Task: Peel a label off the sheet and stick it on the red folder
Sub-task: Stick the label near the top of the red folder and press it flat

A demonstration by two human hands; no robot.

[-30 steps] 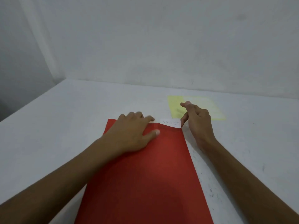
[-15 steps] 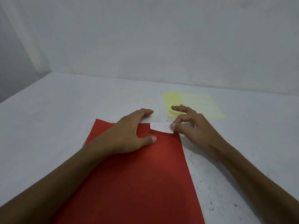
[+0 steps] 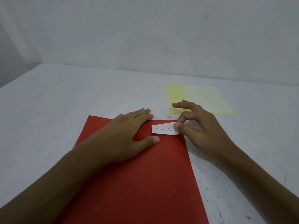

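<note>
A red folder [image 3: 142, 180] lies flat on the white table in front of me. My left hand [image 3: 127, 136] rests palm down on its upper part, fingers spread and reaching its far edge. A small white label [image 3: 163, 129] with handwritten letters sits at the folder's upper right corner. My right hand [image 3: 199, 126] pinches the label's right end between thumb and forefinger, the other fingers raised. The yellow label sheet [image 3: 202, 97] lies flat on the table beyond my right hand.
The white table [image 3: 64, 102] is scuffed with dark specks to the right of the folder. A plain grey wall [image 3: 145, 38] rises behind the table's far edge, with a corner at the left.
The label has come down from the folder's far edge onto its upper right corner. My right hand turned and now pinches the label's right end. My left hand stays flat on the folder.
</note>
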